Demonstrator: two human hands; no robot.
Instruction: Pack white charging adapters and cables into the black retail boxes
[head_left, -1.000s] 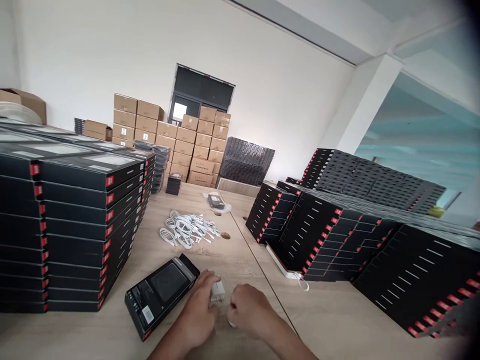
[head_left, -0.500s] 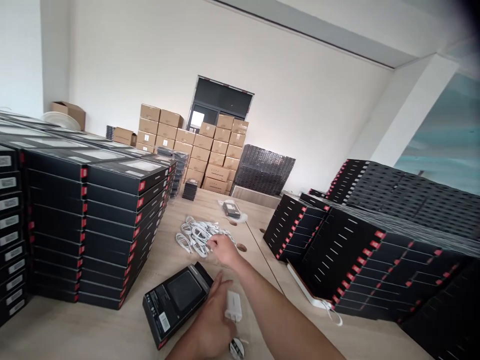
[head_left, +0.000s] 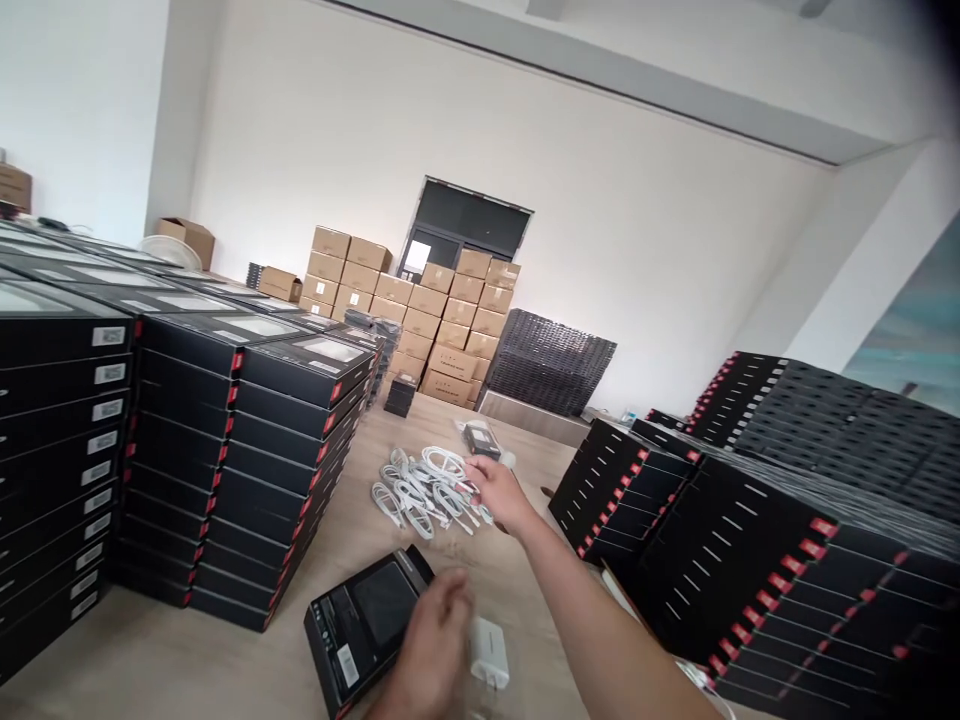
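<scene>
My right hand (head_left: 499, 492) is closed on a coiled white cable (head_left: 444, 461), gripping it between thumb and fingers above the right side of a loose pile of similar cables (head_left: 409, 500). My left hand (head_left: 439, 635) is lower down, between a black box and a white charger; motion smears its curled fingers, so its grip cannot be made out. The black box (head_left: 360, 625) lies tilted on the table, with a dark panel and a white label facing up; my left hand covers part of its right side. The white charger (head_left: 489, 652) lies just right of that hand, prongs towards me.
Tall stacks of black boxes (head_left: 277, 440) rise on the left, and more stacks (head_left: 720, 540) line the right. Behind the cables, a small boxed item (head_left: 480, 438) lies on clear wrapping on the wooden table (head_left: 300, 660). Brown cartons (head_left: 450, 330) are piled at the back wall.
My right hand has closed on a coiled cable and raised it from the pile. My left hand has drawn up, its fingers now curled beside the box. The view has shifted left.
</scene>
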